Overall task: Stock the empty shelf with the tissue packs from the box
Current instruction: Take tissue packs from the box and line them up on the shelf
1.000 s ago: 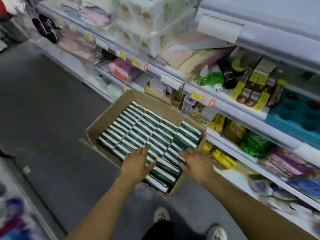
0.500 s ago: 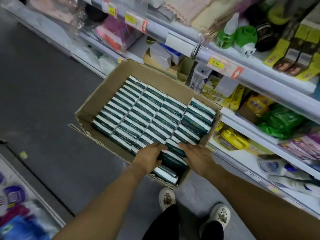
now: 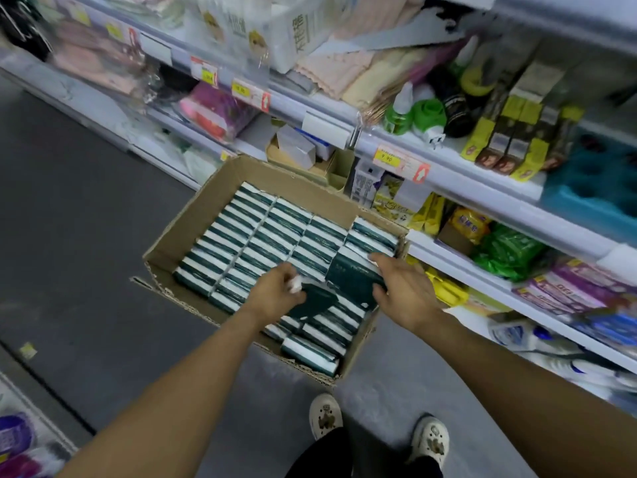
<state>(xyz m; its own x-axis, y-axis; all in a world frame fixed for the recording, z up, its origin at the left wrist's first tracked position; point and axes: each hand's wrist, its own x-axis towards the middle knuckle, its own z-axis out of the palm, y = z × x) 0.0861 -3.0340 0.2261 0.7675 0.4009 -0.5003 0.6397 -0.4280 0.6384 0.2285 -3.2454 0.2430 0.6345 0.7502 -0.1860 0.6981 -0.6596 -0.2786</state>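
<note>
Head view: brown cardboard box [image 3: 193, 232] on grey floor, filled with rows of dark green-and-white tissue packs [image 3: 262, 236]. Left hand [image 3: 275, 294] pinches one dark green pack [image 3: 312, 303] above box's near rows. Right hand [image 3: 403, 291] grips another raised pack [image 3: 355, 274] at box's right side.

Both bare forearms reached forward over the open brown cardboard box [image 3: 220, 208]. The left hand [image 3: 275, 294] pinched a dark green tissue pack [image 3: 312, 301]; the right hand [image 3: 403, 291] gripped another raised green pack [image 3: 355, 274].
</note>
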